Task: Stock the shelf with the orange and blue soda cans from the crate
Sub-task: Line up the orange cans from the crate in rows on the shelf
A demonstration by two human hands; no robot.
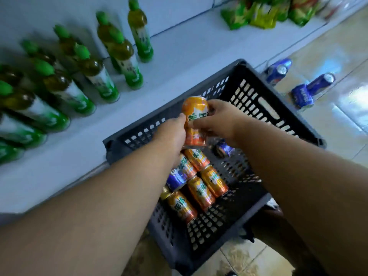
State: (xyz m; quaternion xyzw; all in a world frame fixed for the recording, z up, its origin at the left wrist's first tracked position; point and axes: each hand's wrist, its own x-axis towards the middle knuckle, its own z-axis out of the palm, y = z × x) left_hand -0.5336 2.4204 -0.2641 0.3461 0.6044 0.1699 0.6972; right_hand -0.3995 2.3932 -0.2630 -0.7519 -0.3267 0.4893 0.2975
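Held can: an orange soda can point(195, 120) is upright above the crate, gripped from both sides.
Left hand point(171, 134): fingers clamped on the can's left side, reaching in over the crate's near wall.
Right hand point(218, 121): fingers wrapped around the can's right side and front, closed on it.
Crate point(264, 108): dark slatted plastic, standing on the tiled floor point(338, 52) against the shelf edge.
Crate contents: several orange cans point(201, 193) lying on their sides, touching one another; a blue can point(176, 179) among them and another blue can point(223, 149) lying apart.
Shelf point(179, 46): pale surface with green-capped tea bottles point(95, 76) in rows at left and green snack bags point(264, 12) at far right.
Floor: two blue cans point(310, 88) beside the crate.
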